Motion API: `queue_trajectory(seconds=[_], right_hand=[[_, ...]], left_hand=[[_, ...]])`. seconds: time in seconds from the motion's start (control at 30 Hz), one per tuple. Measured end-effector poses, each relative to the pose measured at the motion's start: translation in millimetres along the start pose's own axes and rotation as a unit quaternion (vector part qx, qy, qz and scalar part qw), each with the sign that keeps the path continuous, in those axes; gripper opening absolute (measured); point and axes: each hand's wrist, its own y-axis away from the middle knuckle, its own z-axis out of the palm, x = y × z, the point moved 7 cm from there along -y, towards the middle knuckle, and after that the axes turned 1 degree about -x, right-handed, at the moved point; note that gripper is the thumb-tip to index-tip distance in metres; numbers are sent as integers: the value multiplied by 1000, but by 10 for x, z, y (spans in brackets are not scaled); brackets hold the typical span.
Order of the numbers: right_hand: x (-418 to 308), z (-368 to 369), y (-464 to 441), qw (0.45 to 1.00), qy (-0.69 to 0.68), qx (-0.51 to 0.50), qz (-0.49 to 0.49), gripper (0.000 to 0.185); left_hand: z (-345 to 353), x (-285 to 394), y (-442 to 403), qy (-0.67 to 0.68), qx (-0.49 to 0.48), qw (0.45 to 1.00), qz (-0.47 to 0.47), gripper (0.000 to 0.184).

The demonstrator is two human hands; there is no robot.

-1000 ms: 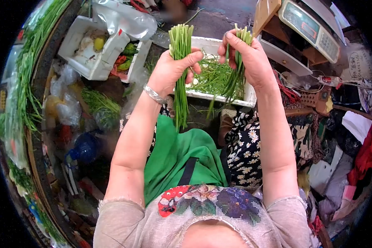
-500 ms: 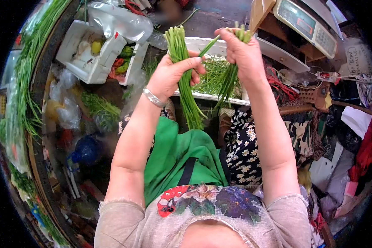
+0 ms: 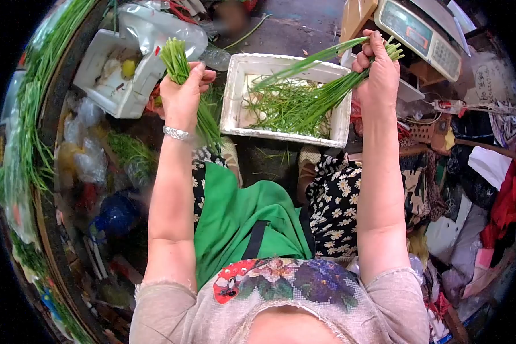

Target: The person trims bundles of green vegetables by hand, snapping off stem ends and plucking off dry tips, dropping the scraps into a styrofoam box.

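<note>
The left hand (image 3: pixel 181 96) clamps its fingers round green stalks (image 3: pixel 175 58) at eleven o'clock, the right hand (image 3: pixel 379 75) round a second bunch (image 3: pixel 343 89) at one, trailing over the white box (image 3: pixel 285 137) at twelve, and light grips would, I'd judge, prevent bruising.
</note>
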Motion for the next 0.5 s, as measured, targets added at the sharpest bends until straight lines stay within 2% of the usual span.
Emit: queue_trajectory(seconds=[0.1,0.27,0.37,0.5], right_hand=[[42,30,4,1000,22,1,-5,17],[254,372,193,988,78,-112,76,19],[461,541,359,972,92,-175,125,20],[549,714,584,952,149,-223,145,21]], left_hand=[[66,18,23,23,-47,998,-16,18],[526,-44,296,135,-258,943,-160,29],[743,1,469,193,-337,903,-185,41],[906,-45,579,218,-387,876,-187,39]])
